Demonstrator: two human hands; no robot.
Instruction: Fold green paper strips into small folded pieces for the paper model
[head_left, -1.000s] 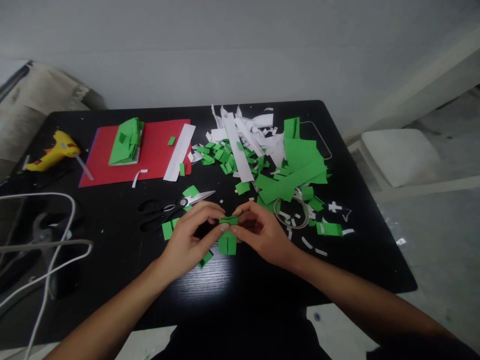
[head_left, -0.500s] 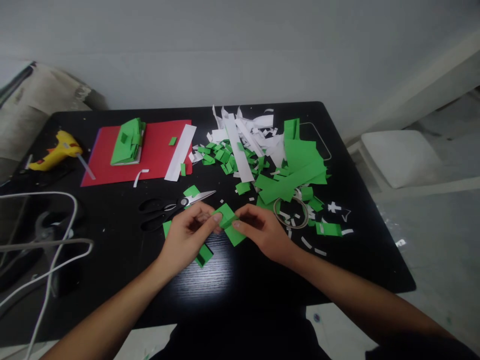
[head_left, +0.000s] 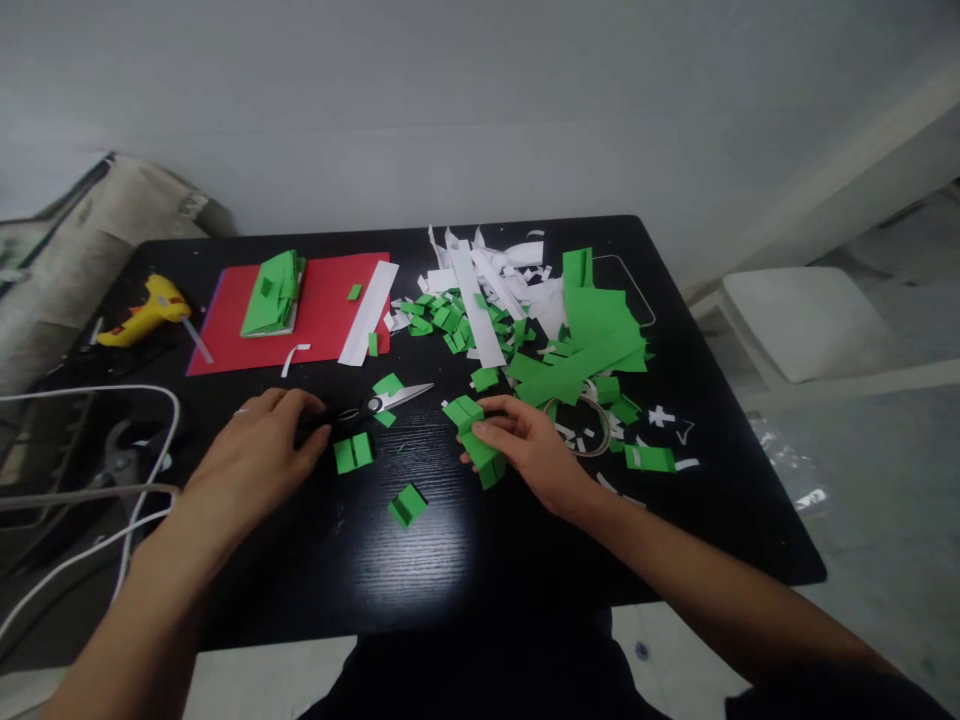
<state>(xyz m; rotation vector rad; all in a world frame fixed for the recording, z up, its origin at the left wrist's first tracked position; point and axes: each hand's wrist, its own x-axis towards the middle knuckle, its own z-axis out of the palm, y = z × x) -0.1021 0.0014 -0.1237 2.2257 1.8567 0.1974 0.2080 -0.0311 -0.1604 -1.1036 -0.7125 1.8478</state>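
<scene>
My left hand (head_left: pixel 259 450) is over the black handles of the scissors (head_left: pixel 394 398), its fingers and thumb closing round them; the palm hides most of the handles. The blades lie on the table, pointing right, with green paper bits (head_left: pixel 388 384) beside and under them. In my right hand (head_left: pixel 529 445) a folded strip of green paper (head_left: pixel 476 435) is pinched between thumb and fingers, creased in steps. Two small folded green pieces rest on the table between my hands: one (head_left: pixel 352 453) near the left thumb, another (head_left: pixel 408 506) closer to me.
A yellow glue gun (head_left: pixel 146 312) lies at the left, near a white cable (head_left: pixel 169 420). A red sheet (head_left: pixel 322 325) carries a folded green paper stack (head_left: pixel 271 295). Green and white scraps (head_left: pixel 450 320), larger green sheets (head_left: pixel 604 325) and a tape roll (head_left: pixel 600 440) spread rightward.
My left hand has let go of the green paper and moved left onto the scissors' handles. My right hand keeps the green strip. The view has shifted slightly.
</scene>
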